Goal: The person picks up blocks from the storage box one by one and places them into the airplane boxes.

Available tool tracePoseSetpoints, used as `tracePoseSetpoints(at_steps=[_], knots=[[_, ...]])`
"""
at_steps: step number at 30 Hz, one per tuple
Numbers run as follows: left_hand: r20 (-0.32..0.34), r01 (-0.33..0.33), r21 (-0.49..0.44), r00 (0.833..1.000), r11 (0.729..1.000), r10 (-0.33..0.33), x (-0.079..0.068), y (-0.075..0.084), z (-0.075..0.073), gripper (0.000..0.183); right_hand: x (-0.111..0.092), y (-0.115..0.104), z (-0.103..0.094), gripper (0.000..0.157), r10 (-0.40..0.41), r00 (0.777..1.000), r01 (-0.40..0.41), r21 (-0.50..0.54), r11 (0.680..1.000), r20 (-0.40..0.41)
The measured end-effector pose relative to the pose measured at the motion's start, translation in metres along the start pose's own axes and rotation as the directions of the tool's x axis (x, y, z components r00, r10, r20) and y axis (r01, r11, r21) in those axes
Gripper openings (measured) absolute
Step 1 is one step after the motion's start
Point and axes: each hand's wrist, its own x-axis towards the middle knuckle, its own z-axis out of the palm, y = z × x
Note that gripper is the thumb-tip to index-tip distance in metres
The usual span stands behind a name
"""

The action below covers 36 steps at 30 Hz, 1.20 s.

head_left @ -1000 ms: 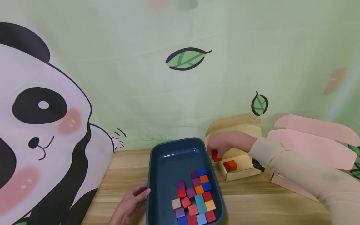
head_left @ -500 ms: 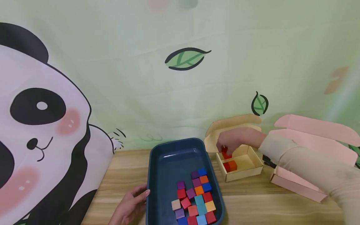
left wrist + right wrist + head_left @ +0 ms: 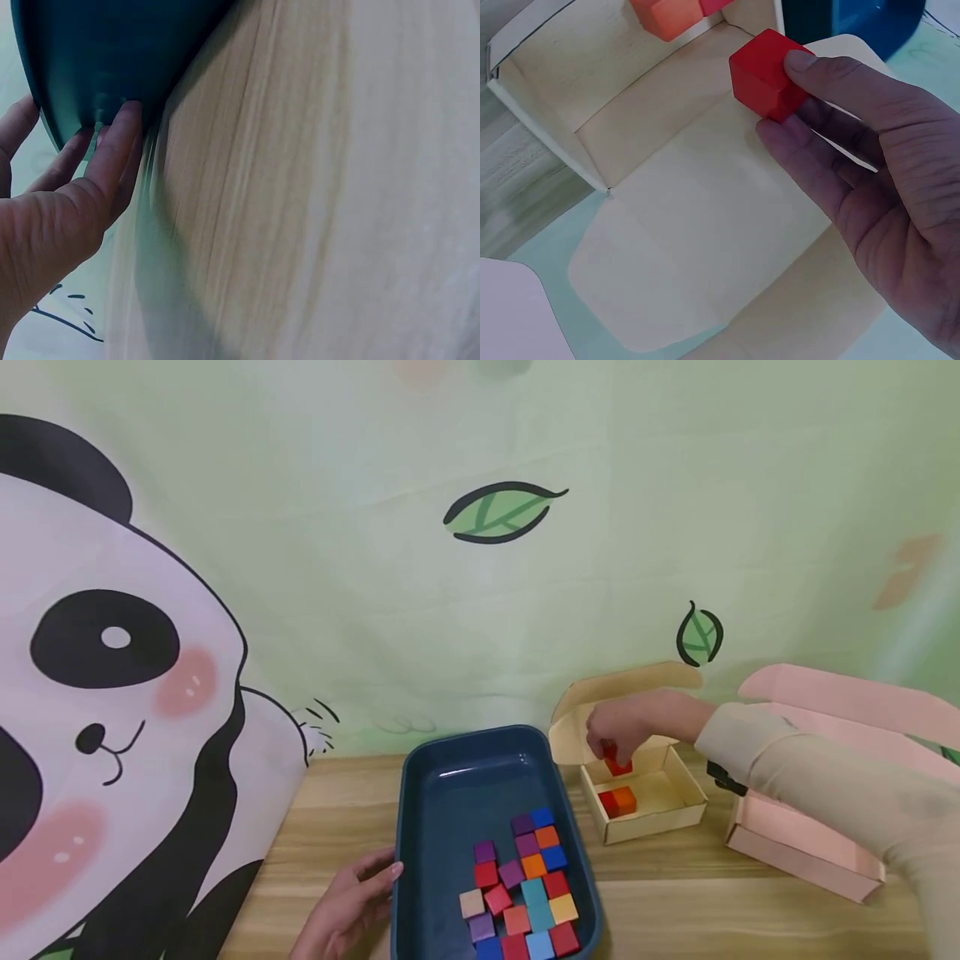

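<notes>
My right hand [image 3: 622, 722] pinches a red cube [image 3: 769, 73] between thumb and fingertips, over the back left of an open cream cardboard box [image 3: 663, 820]. Inside that box, at the front left, an orange cube [image 3: 623, 799] and a red cube [image 3: 607, 805] sit side by side. My left hand [image 3: 351, 897] rests against the outer left side of a dark blue tray [image 3: 442, 802]; in the left wrist view its fairly straight fingers [image 3: 120, 142] touch the tray wall. Several cubes in red, purple, blue, orange, teal and yellow lie toward the tray's near right.
An open pink cardboard box [image 3: 806, 860] stands to the right, partly behind my right sleeve [image 3: 810, 785]. A small black object [image 3: 726, 778] shows at my right wrist. Behind the wooden table [image 3: 675, 893] hangs a green backdrop [image 3: 360, 568] with a panda print.
My right hand has moved right with the red cube, from beside the tray to over the cream box. The left hand stays at the tray's side.
</notes>
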Motion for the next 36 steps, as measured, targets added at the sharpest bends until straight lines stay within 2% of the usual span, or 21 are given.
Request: tracePoseSetpoints(at_steps=[6, 9, 13, 18, 23, 27, 31, 36], knots=[[0.004, -0.008, -0.002, 1.0, 1.0, 0.008, 0.0, 0.001, -0.001, 0.067, 0.006, 0.001, 0.005, 0.017, 0.014, 0.999, -0.012, -0.03, 0.999, 0.051], [0.02, -0.026, -0.009, 0.999, 1.0, 0.026, -0.002, -0.001, -0.002, 0.066, 0.01, -0.001, 0.007, 0.018, -0.011, 0.999, 0.014, -0.064, 0.998, 0.047], [0.036, -0.048, -0.021, 0.998, 0.999, 0.049, -0.002, 0.0, -0.003, 0.066, 0.013, -0.005, 0.012, 0.023, -0.011, 1.0, 0.012, -0.098, 0.995, 0.011], [0.053, -0.034, -0.023, 0.998, 0.999, 0.035, -0.003, 0.0, -0.002, 0.066, 0.013, -0.016, 0.026, 0.024, 0.047, 0.995, -0.056, -0.096, 0.994, -0.09], [0.048, -0.031, -0.034, 0.998, 0.999, 0.033, -0.004, 0.0, -0.003, 0.065, 0.012, -0.025, 0.042, 0.021, 0.018, 0.968, -0.058, -0.152, 0.987, -0.249], [0.053, -0.043, -0.036, 0.998, 0.998, 0.045, -0.003, 0.001, -0.003, 0.064, 0.01, -0.036, 0.053, 0.019, 0.047, 0.938, -0.116, -0.184, 0.976, -0.343], [0.053, -0.044, -0.037, 0.998, 0.998, 0.046, -0.002, 0.001, -0.004, 0.063, 0.012, -0.042, 0.059, 0.018, 0.111, 0.92, -0.169, -0.126, 0.977, -0.376], [0.045, -0.025, -0.045, 0.999, 0.999, 0.027, -0.002, 0.001, -0.005, 0.061, 0.016, -0.041, 0.067, 0.02, 0.15, 0.902, -0.174, -0.024, 0.984, -0.405]])
